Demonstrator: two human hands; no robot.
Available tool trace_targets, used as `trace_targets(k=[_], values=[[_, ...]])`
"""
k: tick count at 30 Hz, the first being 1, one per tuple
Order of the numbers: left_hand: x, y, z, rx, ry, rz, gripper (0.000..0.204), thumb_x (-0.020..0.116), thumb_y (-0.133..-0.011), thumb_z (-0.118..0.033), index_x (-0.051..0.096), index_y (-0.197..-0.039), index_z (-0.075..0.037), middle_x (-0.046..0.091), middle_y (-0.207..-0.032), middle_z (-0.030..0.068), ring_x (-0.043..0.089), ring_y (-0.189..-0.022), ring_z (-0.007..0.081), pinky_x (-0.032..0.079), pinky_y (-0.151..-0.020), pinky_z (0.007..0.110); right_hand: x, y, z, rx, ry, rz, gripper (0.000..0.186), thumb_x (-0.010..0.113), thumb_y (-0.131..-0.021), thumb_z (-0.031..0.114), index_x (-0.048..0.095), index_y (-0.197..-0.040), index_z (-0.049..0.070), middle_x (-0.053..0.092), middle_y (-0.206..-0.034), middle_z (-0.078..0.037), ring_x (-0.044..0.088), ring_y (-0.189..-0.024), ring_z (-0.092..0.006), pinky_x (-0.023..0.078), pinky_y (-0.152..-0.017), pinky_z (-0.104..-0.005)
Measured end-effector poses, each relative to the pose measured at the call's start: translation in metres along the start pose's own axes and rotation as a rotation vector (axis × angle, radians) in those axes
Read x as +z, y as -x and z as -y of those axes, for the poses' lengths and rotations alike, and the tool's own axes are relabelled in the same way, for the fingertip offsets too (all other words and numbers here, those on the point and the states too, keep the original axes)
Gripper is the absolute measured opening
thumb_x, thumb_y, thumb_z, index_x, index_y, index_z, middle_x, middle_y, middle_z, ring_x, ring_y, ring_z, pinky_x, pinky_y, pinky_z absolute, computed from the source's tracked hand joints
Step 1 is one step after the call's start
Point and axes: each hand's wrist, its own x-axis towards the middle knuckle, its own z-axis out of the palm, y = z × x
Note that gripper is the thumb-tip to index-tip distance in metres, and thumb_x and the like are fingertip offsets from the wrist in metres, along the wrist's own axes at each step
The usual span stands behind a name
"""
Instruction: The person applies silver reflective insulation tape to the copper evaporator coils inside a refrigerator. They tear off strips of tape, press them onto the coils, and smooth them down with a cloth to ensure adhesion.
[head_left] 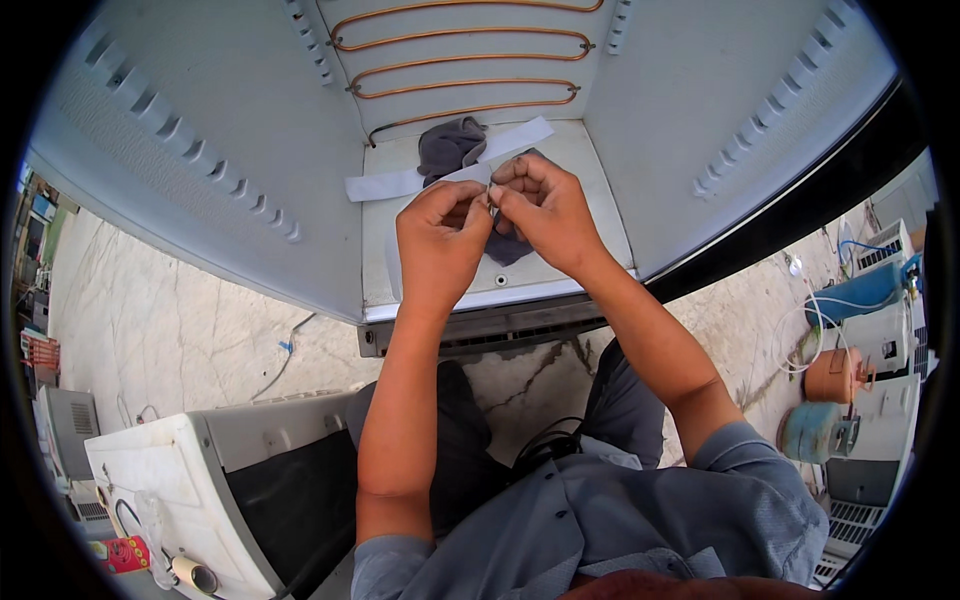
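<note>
My left hand [447, 235] and my right hand [545, 215] meet fingertip to fingertip over the floor of an opened refrigerator cabinet [615, 215]. Both are closed in a pinch on a small thin piece between them, too small to name. Beneath and behind the hands lies a dark grey cloth [452, 146], partly hidden by my fingers. A white strip [385, 186] runs under the cloth, its other end showing beyond my right hand. On the cabinet's back wall, bent copper tubing [460, 62] loops from side to side.
At the lower left stands a white appliance casing [150, 450] with a tape roll [195, 575] on it. Gas cylinders [810, 432] and a blue tank [855, 292] with white hose are at the right. A thin cable [288, 346] lies on the cracked stone floor [180, 300].
</note>
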Motion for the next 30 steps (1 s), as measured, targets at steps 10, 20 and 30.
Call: trace_targets(k=[10,20,30], values=[[0.009,-0.004,-0.003,0.207,-0.085,-0.297,0.008,0.07,-0.093,-0.002,0.068,-0.101,0.001,0.071,-0.092,0.007,0.067,-0.077,0.0116,0.056,-0.07,0.027,-0.003,0.002,-0.007,-0.321,0.215,-0.218,0.013,0.073,-0.091,0.006,0.066,-0.097,-0.004,0.059,-0.1,-0.008,0.065,-0.077,-0.013,0.052,-0.069,-0.0313],[0.006,-0.022,0.057,-0.376,0.065,-0.229,0.028,0.066,-0.097,-0.009,0.066,-0.123,0.003,0.067,-0.102,0.007,0.067,-0.091,0.015,0.059,-0.08,0.033,-0.015,0.005,-0.108,-0.088,0.403,-0.289,0.037,0.075,-0.09,0.008,0.063,-0.122,-0.005,0.066,-0.121,-0.02,0.073,-0.1,-0.0257,0.058,-0.086,-0.0362],[-0.01,-0.009,0.102,-1.013,0.506,-0.078,0.033,0.066,-0.097,-0.025,0.053,-0.118,-0.003,0.062,-0.111,0.0167,0.066,-0.097,0.0307,0.057,-0.085,0.042,0.015,0.035,-0.121,0.362,0.247,-0.103,0.057,0.085,-0.086,0.021,0.061,-0.128,-0.01,0.071,-0.109,-0.02,0.07,-0.098,-0.0202,0.056,-0.082,-0.0329]])
